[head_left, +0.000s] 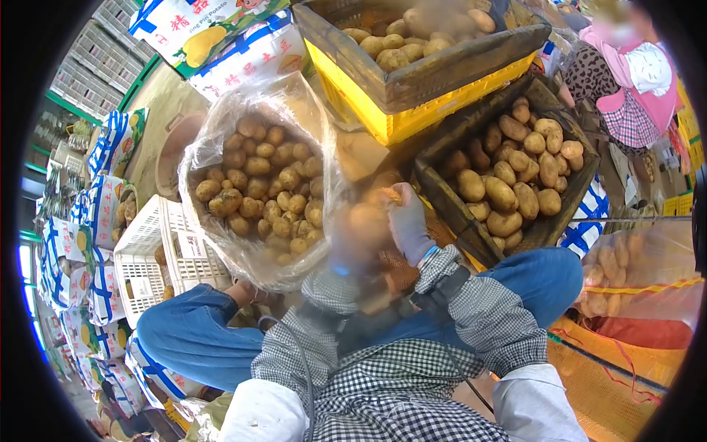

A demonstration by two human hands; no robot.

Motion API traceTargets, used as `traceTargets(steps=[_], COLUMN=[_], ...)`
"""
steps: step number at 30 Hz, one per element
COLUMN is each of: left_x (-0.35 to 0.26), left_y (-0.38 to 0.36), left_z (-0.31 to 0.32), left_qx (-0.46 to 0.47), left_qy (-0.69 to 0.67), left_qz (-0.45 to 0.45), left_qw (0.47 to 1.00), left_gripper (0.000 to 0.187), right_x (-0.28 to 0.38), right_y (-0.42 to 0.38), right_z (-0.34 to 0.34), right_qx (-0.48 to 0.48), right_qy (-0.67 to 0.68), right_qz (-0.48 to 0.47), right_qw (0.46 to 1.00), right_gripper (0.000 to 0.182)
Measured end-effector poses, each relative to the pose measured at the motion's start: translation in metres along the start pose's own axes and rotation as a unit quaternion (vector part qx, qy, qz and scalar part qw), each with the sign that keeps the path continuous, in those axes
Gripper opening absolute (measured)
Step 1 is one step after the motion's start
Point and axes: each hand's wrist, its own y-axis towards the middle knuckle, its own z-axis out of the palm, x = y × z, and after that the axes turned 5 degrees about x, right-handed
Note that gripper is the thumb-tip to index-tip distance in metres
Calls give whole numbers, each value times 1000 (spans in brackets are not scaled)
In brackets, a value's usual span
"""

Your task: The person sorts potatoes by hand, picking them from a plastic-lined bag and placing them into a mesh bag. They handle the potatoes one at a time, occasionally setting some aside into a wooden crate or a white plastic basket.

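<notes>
Two gloved hands meet over one potato

Both sets of fingers curl around a potato (366,221) at the centre of view; the right hand (407,225) wraps it from three o'clock, the left hand (346,247) is blurred, so its grip cannot be told. Held close above the lap, it looks poised for inspection. At ten o'clock sits an open plastic bag of potatoes (258,184); at two o'clock a dark wooden crate (508,173), both within easy reach

Two wooden potato crates (434,74) (471,228), one potato bag (258,184), two gloved hands (409,225) (361,228).
</notes>
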Motion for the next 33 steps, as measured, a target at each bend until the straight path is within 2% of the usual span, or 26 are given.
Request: traceTargets(steps=[1, 2, 3, 4, 5, 7, 8, 9, 10, 12, 13, 15, 17, 18, 19, 20, 21, 22, 23, 25, 26, 28, 29, 30, 31, 33], left_x=[-1, -6, 0, 0, 12, 12, 8, 6, 5, 11, 15, 24, 25, 21, 17, 8, 7, 5, 12, 8, -6, -12, 3, 8, 10, -6], left_y=[-2, -4, -12, -10, -9, -12, -11, -10, -10, -12, -11, -7, -12, -14, -15, -16, -17, -16, -16, -7, -1, -5, -10, -10, -7, 29], left_z=[6, 28, 36, 37, 29, 19, 17, 18, 19, 22, 25, 35, 43, 50, 55, 64, 62, 58, 45, 42, 54, 61, 49, 50, 46, 13], left_qx=[-48, -138, -135, -131, -37, 13, -36, -36, -37, 36, 59, 42, 5, -44, -92, -166, -164, -162, -84, -55, -98, -52, 34, 72, 112, 93], left_qy=[26, 55, 39, 24, -38, -134, -170, -181, -193, -163, -147, -122, -107, -65, -20, 60, 63, 67, -6, 35, 147, 142, 29, -50, -133, -219], left_qz=[4, -51, -115, -178, -246, -230, -148, -142, -136, -247, -283, -294, -314, -288, -264, -199, -185, -170, -205, -264, -286, -340, -368, -335, -307, -141], left_qw=[999, 988, 983, 975, 968, 964, 974, 972, 971, 955, 946, 947, 944, 954, 960, 964, 967, 970, 975, 962, 942, 928, 929, 938, 936, 961], left_gripper=[67, 71, 72, 74, 72, 71, 70, 69, 68, 64, 61, 55, 51, 51, 51, 53, 53, 54, 53, 51, 52, 52, 52, 50, 48, 43], right_x=[0, 0, -1, 0, 2, 3, 6, 8, 14, 25, 23, 14, 10, 8, 4, -3, -9, -13, -18, -10, 9, 15, 6, -6, -26, -75], right_y=[-2, -7, -11, -12, -13, -14, -7, -3, -5, -14, -16, -20, -18, -17, -9, 2, 9, 10, 9, -1, -16, -21, -8, 4, 15, 37], right_z=[0, 7, 14, 18, 20, 19, 13, 8, 7, 9, 12, 19, 17, 15, 9, 0, -5, -2, 3, 14, 20, 14, 7, 1, -6, -21], right_qx=[4, 7, 12, -33, -76, -91, -64, -35, -44, -55, -40, -11, 17, 28, 12, -3, -17, -18, -17, 1, 15, -10, -46, -78, -102, -135], right_qy=[50, 96, 142, 7, -129, -171, -78, 16, 18, 22, -26, -119, -112, -106, -75, -43, -11, 2, 14, -5, -36, -20, 31, 82, 151, 290], right_qz=[14, -18, -47, -159, -266, -239, -110, 18, 12, 3, -57, -170, -237, -270, -189, -108, -25, -48, -70, -116, -135, -117, -85, -54, -74, -108], right_qw=[999, 995, 989, 987, 952, 951, 989, 999, 999, 998, 997, 978, 965, 957, 979, 993, 999, 999, 997, 993, 990, 993, 995, 992, 980, 941], right_gripper=[29, 29, 28, 29, 29, 30, 30, 31, 31, 31, 30, 29, 28, 28, 27, 26, 25, 25, 25, 25, 25, 24, 23, 23, 23, 24])
